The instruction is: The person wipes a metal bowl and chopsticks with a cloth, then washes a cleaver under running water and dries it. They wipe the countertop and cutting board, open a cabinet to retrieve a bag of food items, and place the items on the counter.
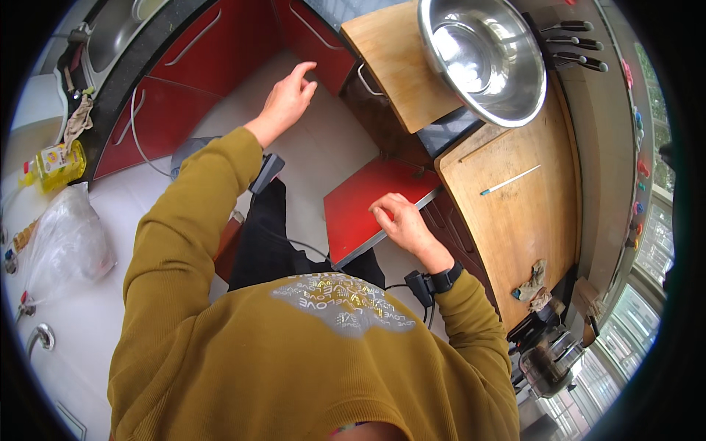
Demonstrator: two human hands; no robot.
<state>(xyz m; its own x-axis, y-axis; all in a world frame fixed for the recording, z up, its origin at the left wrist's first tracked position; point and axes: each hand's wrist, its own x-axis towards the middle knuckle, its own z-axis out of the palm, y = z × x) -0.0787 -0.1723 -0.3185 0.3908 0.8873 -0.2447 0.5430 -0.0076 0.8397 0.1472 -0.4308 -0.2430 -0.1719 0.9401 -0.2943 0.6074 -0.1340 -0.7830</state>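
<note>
My left hand (287,103) reaches forward over the floor, its fingers loosely bent and apart, with nothing in them. Below my right hand (403,226) is a red cabinet door (357,202) that stands open. The fingers of that hand are half curled, thumb apart, and hold nothing I can see. I cannot tell whether it touches the door's edge. Both arms wear mustard sleeves, and a dark wrist device (268,173) with a cable sits by the left cuff. A black watch (445,278) is on my right wrist.
To the right, a wooden board (515,213) bears a thin white stick (510,180). A large steel basin (485,59) rests partly on a smaller cutting board (390,55), near several knives (581,44). Leftward are red drawers (187,59), a yellow bottle (57,166) and a plastic bag (70,239).
</note>
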